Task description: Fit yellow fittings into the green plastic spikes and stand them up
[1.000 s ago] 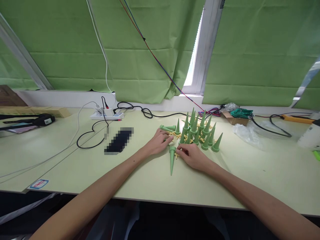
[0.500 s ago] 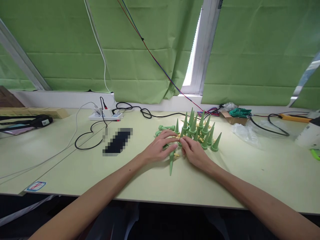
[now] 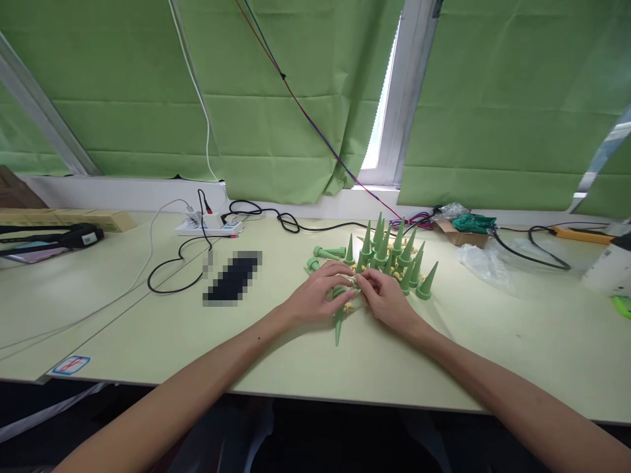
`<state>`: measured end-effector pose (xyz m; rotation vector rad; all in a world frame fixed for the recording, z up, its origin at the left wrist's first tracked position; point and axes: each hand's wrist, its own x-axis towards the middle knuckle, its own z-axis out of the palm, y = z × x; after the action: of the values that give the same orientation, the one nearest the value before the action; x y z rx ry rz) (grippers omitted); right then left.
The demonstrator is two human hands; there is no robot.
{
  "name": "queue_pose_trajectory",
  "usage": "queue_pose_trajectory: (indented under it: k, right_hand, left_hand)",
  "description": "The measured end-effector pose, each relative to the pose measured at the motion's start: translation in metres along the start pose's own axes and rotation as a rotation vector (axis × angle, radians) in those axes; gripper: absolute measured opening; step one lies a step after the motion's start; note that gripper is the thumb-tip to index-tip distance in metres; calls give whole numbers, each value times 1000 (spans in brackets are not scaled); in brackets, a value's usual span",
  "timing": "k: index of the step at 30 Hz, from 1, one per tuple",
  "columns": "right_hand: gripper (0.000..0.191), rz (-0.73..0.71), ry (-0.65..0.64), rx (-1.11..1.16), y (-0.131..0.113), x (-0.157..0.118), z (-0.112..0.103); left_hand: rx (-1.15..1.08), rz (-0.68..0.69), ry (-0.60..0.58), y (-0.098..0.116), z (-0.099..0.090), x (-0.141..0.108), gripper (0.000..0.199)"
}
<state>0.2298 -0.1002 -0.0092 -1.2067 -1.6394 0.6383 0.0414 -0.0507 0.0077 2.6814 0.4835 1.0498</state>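
Observation:
My left hand (image 3: 315,295) is closed, its thumb and fingertips coming together over a small piece I cannot make out. Meeting it from the right, my right hand (image 3: 389,303) pinches with thumb and forefinger at the same spot; its fingers hide what they hold. Just beyond the hands stands a cluster of green plastic cone spikes (image 3: 382,251), points up. Another green spike (image 3: 338,328) lies below my left fingers, point toward me, beside a small yellow plastic piece (image 3: 350,307). More green spikes (image 3: 329,252) lie on their sides behind my left hand.
The pale table (image 3: 197,348) carries a blurred dark flat object (image 3: 234,279) and a power strip (image 3: 210,227) with cables on the left. To the right are a small cardboard box (image 3: 461,234), clear plastic bags (image 3: 486,266) and a white container (image 3: 611,266).
Both hands stay together in front of the cluster. Their fingers have shifted slightly, with the right hand a little further right. The spikes stand as before.

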Motion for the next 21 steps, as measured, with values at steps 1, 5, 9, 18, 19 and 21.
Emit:
queue_pose_trajectory:
  k: [1, 5, 9, 18, 19, 21]
  right_hand:
    - [33, -12, 25, -38, 0, 0, 0]
    - [30, -50, 75, -144, -3, 0, -2]
    - [23, -43, 91, -149, -5, -1, -3]
    - [21, -69, 54, -168, -9, -2, -3]
    - [21, -73, 53, -168, -9, -3, -3]
    - [21, -80, 51, -162, -10, -3, -3]
  left_hand:
    - [25, -24, -4, -1, 1, 0, 17]
    - [118, -104, -84, -4, 2, -1, 19]
    - [157, -151, -144, -5, 2, -3, 21]
    - [124, -164, -150, -4, 4, -4, 18]
    - [117, -154, -143, -4, 4, -4, 17]
    - [101, -135, -125, -4, 4, -4, 17]
